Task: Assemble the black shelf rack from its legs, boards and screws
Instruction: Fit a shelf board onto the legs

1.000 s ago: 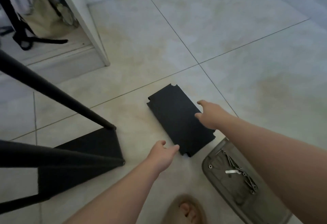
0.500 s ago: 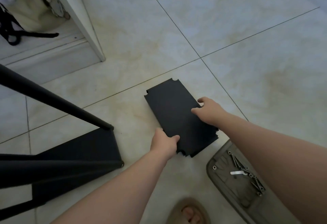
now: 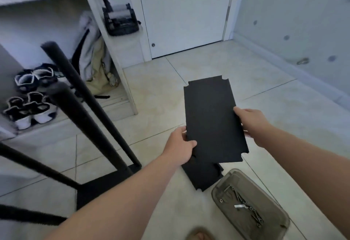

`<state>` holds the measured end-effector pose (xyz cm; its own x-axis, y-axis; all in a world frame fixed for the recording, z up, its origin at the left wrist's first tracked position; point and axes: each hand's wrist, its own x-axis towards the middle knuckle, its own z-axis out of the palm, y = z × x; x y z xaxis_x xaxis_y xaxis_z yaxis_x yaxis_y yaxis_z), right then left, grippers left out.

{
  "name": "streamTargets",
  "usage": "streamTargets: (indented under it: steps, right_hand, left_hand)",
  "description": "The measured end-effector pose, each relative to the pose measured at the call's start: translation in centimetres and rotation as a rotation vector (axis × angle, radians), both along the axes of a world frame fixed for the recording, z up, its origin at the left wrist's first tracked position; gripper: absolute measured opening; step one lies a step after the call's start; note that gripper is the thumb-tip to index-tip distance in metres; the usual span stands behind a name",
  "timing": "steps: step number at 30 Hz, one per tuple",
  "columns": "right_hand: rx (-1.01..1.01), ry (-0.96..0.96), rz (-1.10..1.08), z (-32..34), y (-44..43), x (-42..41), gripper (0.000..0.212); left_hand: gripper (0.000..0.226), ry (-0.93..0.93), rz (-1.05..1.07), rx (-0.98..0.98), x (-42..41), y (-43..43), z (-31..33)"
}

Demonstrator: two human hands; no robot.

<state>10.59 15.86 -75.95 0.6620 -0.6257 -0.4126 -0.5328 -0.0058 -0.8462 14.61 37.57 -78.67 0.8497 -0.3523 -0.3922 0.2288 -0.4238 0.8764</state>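
Observation:
A black rectangular board (image 3: 212, 118) with notched corners is lifted off the floor, held in the air. My left hand (image 3: 180, 145) grips its near left edge and my right hand (image 3: 250, 122) grips its right edge. Under it another black board (image 3: 203, 176) lies on the tiles, partly hidden. At the left stands the partly built rack: black legs (image 3: 91, 103) rising from a black board (image 3: 102, 186) on the floor. Screws (image 3: 244, 203) lie in a grey tray (image 3: 265, 192) at the lower right.
A white shoe cabinet (image 3: 106, 50) with shoes (image 3: 30, 111) and a bag (image 3: 94, 63) is at the left. A white door (image 3: 185, 12) is ahead and a wall (image 3: 303, 31) to the right. A foot in a sandal (image 3: 198, 235) shows at the bottom.
Both hands closed on the top board's edges and lifted it off the floor, uncovering a second board beneath. The camera has tilted upward, bringing the door and cabinet into view.

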Motion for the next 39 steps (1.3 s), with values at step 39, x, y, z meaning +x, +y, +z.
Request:
streamTargets:
  steps: [39]
  right_hand:
    - [0.38,-0.697,0.213,28.9,40.1,-4.9,0.019]
  left_hand:
    - [0.02,-1.005,0.687,-0.027,-11.0,37.8,28.8]
